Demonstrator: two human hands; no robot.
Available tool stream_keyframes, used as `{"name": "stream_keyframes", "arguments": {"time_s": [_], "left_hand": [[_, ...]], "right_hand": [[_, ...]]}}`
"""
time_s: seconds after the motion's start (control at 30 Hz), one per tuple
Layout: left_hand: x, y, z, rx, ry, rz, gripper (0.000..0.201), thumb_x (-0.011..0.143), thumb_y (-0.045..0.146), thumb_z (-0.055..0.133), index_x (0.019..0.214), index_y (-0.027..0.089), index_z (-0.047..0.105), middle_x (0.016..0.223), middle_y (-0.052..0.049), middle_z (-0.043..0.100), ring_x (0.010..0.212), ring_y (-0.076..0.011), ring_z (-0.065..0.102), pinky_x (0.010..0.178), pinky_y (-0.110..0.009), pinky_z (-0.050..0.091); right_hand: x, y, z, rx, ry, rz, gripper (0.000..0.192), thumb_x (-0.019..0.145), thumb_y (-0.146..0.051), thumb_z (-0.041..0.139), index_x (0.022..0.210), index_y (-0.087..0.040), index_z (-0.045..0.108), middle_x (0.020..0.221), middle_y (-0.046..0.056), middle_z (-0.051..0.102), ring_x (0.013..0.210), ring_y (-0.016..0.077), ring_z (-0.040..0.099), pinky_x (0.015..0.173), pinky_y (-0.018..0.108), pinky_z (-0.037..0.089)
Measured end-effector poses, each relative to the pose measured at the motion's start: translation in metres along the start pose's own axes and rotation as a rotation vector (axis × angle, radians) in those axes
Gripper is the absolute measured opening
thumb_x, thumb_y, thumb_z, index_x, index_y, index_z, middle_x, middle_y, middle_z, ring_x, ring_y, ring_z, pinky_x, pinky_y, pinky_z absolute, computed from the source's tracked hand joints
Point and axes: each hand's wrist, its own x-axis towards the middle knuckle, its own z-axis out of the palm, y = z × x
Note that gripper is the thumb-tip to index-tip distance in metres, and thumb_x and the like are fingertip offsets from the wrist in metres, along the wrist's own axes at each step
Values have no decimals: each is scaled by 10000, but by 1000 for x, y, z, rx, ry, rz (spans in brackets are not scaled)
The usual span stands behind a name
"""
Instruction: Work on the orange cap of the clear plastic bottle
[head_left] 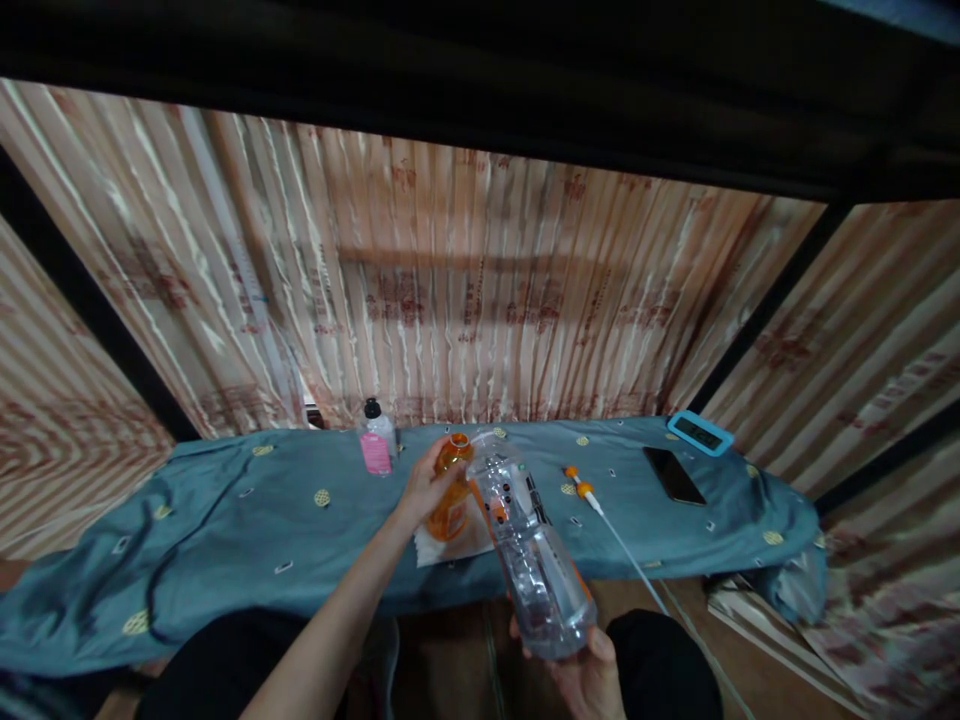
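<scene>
I see left hand point(430, 482) pinching uncapped amber bottle point(448, 521); right hand point(591, 678) clasping clear bottle point(534, 570), tilted beside left grip; work looks midway.

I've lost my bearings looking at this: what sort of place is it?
Probably a curtained-off nook, perhaps in a home or dormitory: patterned curtains hang behind dark posts, and a phone lies on a printed teal cloth.
</scene>
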Motion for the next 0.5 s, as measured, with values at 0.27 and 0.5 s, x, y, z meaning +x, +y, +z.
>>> {"name": "stream_keyframes", "arguments": {"time_s": [0.27,0.5], "left_hand": [[3,-3,-3,143,8,9,577,685,369,807,1213,204,647,1249,-93,725,1189,-299,659,1085,-452,473],[2,-6,-1,257,-32,66,654,636,259,814,1249,202,594,1229,-89,727,1130,-283,689,1038,-421,518]], "right_hand": [[0,6,-20,-29,-104,16,613,545,-652,831,972,-213,797,1034,140,798,745,277,755,590,299,558],[11,11,-16,-29,-49,1,457,465,-610,876,739,-252,805,832,82,799,609,229,716,539,305,571]]}}
